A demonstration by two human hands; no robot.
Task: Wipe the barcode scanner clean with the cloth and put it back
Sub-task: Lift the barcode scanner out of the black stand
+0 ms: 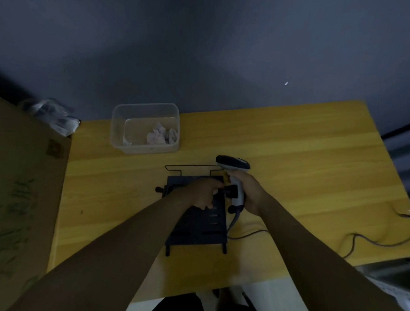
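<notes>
1. Seen from overhead, a person's right hand [250, 193] wraps closed around the pale grey handle of a barcode scanner [235, 177], its dark head pointing away toward the far side of a yellow wooden table [304, 170].
2. The scanner stands at the right edge of a black metal stand [197, 227] at the table's centre, its handle beside a small black bracket [232, 191] on the stand's side; whether it sits in the bracket cannot be told.
3. A grey cable [355, 240] runs from the handle's base across the table to the right.
4. The left hand [203, 192] rests on top of the stand, fingers curled around the stand's upper part near the bracket; what exactly it grips is too dark to tell.
5. A clear plastic tub [145, 128] sits near the table's far edge, well apart from the stand, holding a crumpled pale cloth [160, 134].
6. A brown cardboard box [21, 185] stands against the table's left side.
</notes>
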